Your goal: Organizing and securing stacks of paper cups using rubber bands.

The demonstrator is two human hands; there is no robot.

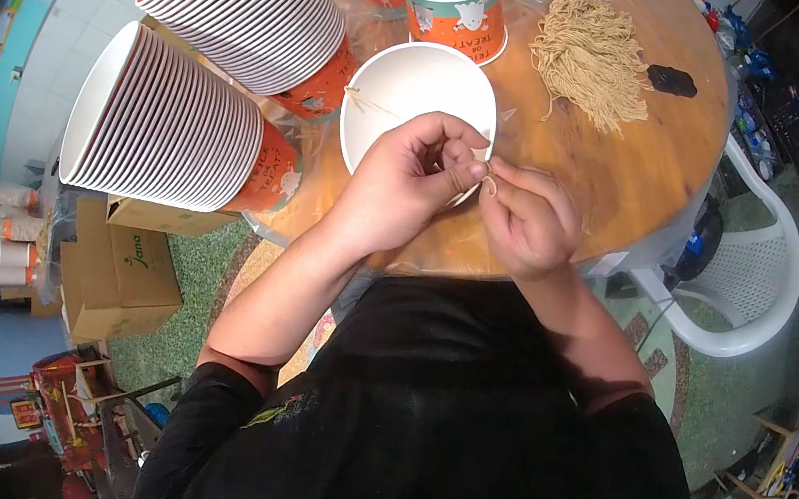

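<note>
An orange paper bucket (388,71), white inside, lies with its mouth facing me at the near edge of the round wooden table. A tan cord (366,104) passes through the left side of its wall. At the bucket's right rim, my left hand (404,179) and my right hand (531,218) meet. Both are closed, thumbs and forefingers pinching the cord, and a small loop of it curls below the right fingertips. The left hand covers part of the bucket's mouth. Whether the cord has a knot there I cannot tell.
Two long stacks of nested buckets (240,6) (169,118) lean at the left. An upturned bucket (452,26) stands behind. A bundle of tan cords (591,58) and a black object (672,80) lie at right. Cardboard box (119,273) and white plastic chair (780,269) flank the table (621,178).
</note>
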